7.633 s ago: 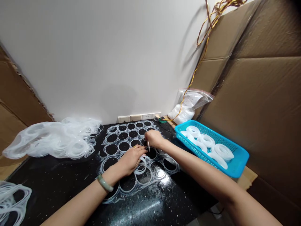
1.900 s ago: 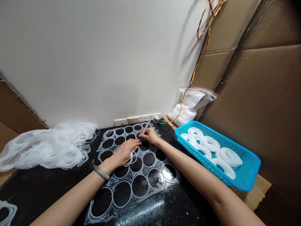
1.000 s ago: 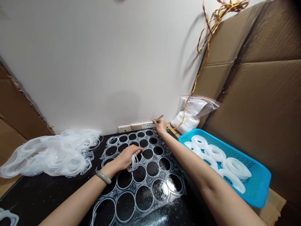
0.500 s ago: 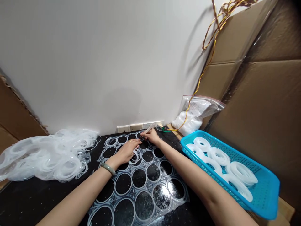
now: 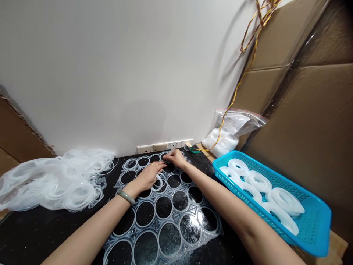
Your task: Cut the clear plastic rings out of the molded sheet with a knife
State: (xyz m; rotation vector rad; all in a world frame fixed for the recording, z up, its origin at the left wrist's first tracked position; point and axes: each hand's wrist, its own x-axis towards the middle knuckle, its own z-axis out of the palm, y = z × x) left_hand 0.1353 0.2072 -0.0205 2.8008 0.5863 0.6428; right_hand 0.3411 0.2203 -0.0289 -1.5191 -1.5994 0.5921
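A translucent sheet (image 5: 157, 219) full of round holes lies on the black tabletop. My left hand (image 5: 149, 176) rests on its far part, fingers stretched forward, a bangle on the wrist. Loose white rings (image 5: 157, 184) sit at the thumb side of that hand, partly under it; whether the thumb hooks them is hidden. Just to the right, my right hand (image 5: 177, 158) pinches a thin pale stick (image 5: 173, 148) tilted up and rightward. Its lower end meets the sheet near the left fingertips, where the fingers cover it.
A heap of translucent ring scraps (image 5: 60, 180) lies on the left. At right stands a blue basket (image 5: 314, 221) with stacks of white rings (image 5: 257, 181). Behind are a wall socket strip (image 5: 160, 147), a twisted yellow-brown cable (image 5: 234, 94), a plastic bag (image 5: 222, 141) and cardboard (image 5: 311, 121).
The stick in my right hand has tipped more upright, and the hand has shifted slightly left. My left hand stays nearly in place. The camera view has shifted slightly.
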